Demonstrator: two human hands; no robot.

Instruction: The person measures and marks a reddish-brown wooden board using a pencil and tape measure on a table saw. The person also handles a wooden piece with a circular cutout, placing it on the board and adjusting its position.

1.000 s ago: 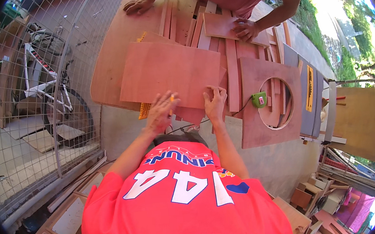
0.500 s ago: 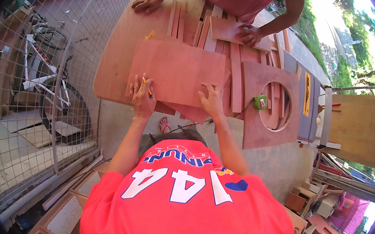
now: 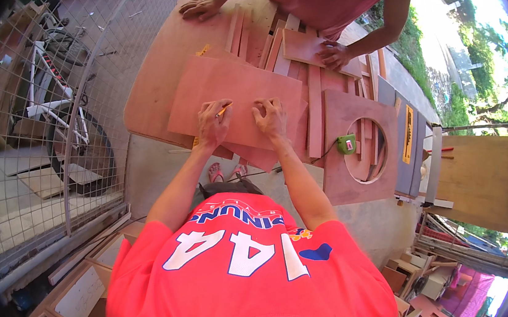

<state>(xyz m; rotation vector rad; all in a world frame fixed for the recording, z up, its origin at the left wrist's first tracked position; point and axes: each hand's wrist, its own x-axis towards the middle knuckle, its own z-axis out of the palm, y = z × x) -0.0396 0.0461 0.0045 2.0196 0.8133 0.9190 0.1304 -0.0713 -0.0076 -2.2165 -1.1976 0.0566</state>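
A thin reddish-brown plywood sheet (image 3: pixel 231 86) lies in front of me on a stack of wood. My left hand (image 3: pixel 212 127) rests on the sheet's near part, its fingers closed around a yellow-orange pencil (image 3: pixel 223 110). The pencil's tip points up and to the right. A short gap to the right, my right hand (image 3: pixel 271 119) touches the same sheet with bent, slightly spread fingers and holds nothing. Parts of both palms are hidden from above.
Across the table (image 3: pixel 155 101), a person presses one hand (image 3: pixel 335 55) on a board and the other (image 3: pixel 200 8) on the tabletop. To the right lie a board with a round cutout (image 3: pixel 342 177) and a green tape measure (image 3: pixel 346 144). A wire fence (image 3: pixel 105 69) stands left.
Both my hands have moved inward over the sheet and closer together, the left going right with the pencil, the right going left and farther from me. The other person's hands stay put.
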